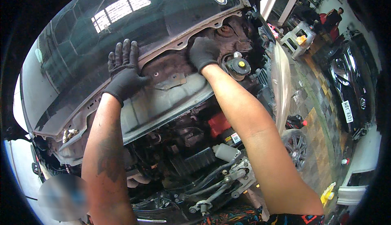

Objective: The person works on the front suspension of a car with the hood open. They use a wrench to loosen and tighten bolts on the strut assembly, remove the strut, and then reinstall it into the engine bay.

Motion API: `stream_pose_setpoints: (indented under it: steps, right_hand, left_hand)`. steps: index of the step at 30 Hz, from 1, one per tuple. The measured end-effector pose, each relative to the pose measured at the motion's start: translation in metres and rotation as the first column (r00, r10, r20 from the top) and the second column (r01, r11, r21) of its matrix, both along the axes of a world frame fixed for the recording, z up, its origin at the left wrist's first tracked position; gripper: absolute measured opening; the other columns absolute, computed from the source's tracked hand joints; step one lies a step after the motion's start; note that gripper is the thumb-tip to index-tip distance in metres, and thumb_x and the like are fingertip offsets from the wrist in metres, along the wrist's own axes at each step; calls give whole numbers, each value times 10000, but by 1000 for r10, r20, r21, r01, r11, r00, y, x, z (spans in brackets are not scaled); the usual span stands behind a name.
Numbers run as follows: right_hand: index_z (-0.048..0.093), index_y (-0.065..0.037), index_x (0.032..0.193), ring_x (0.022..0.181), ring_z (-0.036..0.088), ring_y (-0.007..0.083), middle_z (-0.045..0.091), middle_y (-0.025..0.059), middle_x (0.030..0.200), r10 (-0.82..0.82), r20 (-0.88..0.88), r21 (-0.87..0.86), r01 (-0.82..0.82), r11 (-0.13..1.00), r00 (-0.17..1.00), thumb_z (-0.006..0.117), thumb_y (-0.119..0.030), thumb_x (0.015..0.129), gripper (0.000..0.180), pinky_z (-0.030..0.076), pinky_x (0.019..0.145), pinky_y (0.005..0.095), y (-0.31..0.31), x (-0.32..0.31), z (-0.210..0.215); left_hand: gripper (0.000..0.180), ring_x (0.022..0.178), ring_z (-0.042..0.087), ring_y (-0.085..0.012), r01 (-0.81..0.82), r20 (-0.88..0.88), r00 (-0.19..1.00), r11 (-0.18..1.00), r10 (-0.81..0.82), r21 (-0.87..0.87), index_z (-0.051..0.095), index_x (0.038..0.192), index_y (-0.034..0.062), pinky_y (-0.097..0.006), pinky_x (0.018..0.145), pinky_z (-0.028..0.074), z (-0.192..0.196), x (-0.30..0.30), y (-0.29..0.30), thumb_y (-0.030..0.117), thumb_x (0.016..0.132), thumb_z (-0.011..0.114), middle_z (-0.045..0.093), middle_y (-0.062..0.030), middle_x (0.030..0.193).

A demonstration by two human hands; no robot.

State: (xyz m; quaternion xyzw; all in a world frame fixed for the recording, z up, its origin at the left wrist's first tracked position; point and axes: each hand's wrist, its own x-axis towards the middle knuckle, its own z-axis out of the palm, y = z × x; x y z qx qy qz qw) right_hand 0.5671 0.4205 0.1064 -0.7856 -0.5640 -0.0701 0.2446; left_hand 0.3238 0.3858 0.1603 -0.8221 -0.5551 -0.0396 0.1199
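Wiper linkage lies nearest, low in the engine bay. Above, the gloved left hand presses flat, fingers spread, on the windshield's lower edge; the gloved right hand curls onto the rusty cowl panel, beside a yellow-capped reservoir.

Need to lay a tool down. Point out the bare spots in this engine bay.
The pale cowl panel is bare between the left hand and the right forearm. The windshield is bare but sloped. Crowded: the round cap beside the right hand, and the hoses and linkage below.
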Motion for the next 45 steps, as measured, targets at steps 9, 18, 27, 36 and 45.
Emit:
stream_pose_setpoints:
  steps: [9, 18, 27, 36, 45]
  right_hand:
    - [599, -53, 1082, 961, 633, 395, 636, 217, 1046, 130, 11, -128, -128, 984, 991, 596, -377, 826, 412, 514, 782, 485, -33, -8, 6]
    - [625, -24, 906, 896, 641, 387, 647, 238, 916, 155, 29, -147, -149, 978, 987, 595, -213, 779, 230, 521, 746, 474, -54, 8, -2]
    - [624, -28, 725, 621, 630, 311, 630, 191, 707, 84, -603, 38, -77, 996, 793, 481, -198, 811, 238, 489, 552, 416, -27, 11, -22]
    - [483, -131, 726, 385, 325, 75, 367, -45, 505, -178, -465, -261, -57, 964, -867, 405, -158, 829, 132, 241, 347, 238, -9, 15, -8]
    - [589, 30, 881, 738, 643, 387, 639, 239, 759, 8, -395, 143, 53, 988, 919, 548, -181, 804, 229, 516, 670, 451, -24, -9, -24]
  left_hand:
    - [1118, 1451, -24, -331, 52, 64, 996, 997, -55, 55, 101, 1505, 94, -475, 1138, -51, -9, -6, 4, 584, 669, 660, 52, -165, 1566]
    - [1114, 1451, 3, -328, 34, 77, 996, 998, -38, 53, 120, 1504, 111, -472, 1141, -38, -10, -5, 4, 591, 667, 677, 77, -154, 1566]
    - [1145, 1452, -31, -324, 60, 62, 996, 997, -63, 54, 101, 1503, 83, -480, 1133, -61, -13, -4, 9, 597, 657, 675, 56, -158, 1568]
    - [1145, 1451, -64, -324, 5, 34, 999, 999, -3, -53, 76, 1504, 74, -473, 1132, -84, 3, -1, 0, 567, 659, 672, 25, -160, 1570]
    - [1143, 1451, -57, -328, -10, 13, 1000, 999, 11, -53, 59, 1505, 75, -474, 1131, -85, 1, -5, -2, 571, 667, 657, 20, -181, 1565]
